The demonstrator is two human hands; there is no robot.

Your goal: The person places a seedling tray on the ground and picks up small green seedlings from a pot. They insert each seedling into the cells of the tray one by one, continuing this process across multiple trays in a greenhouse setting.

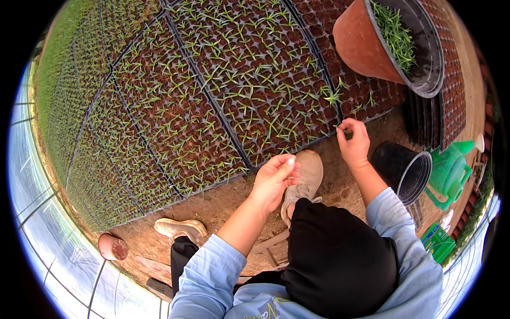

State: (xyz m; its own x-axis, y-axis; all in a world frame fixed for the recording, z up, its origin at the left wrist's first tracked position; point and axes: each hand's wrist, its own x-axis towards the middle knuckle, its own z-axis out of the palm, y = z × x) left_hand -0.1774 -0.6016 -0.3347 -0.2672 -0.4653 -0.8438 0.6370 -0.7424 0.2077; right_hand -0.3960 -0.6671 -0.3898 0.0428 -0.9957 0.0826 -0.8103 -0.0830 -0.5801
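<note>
My left hand is above my shoe, its thumb pressed against the curled index finger. Nothing shows in that grip. At the front edge of the seedling trays, my right hand pinches a small green seedling, mostly hidden by the fingers. Before me a cell tray of dark reddish soil carries rows of slender green seedlings. A few loose seedlings lie over the seam with the tray to the right, where a few more shoots show among bare soil cells.
A tilted terracotta-coloured pot holding cut green seedlings rests on the right tray. Beside it are stacked trays, a black bucket and a green watering can. A small pot lies on the soil floor at left.
</note>
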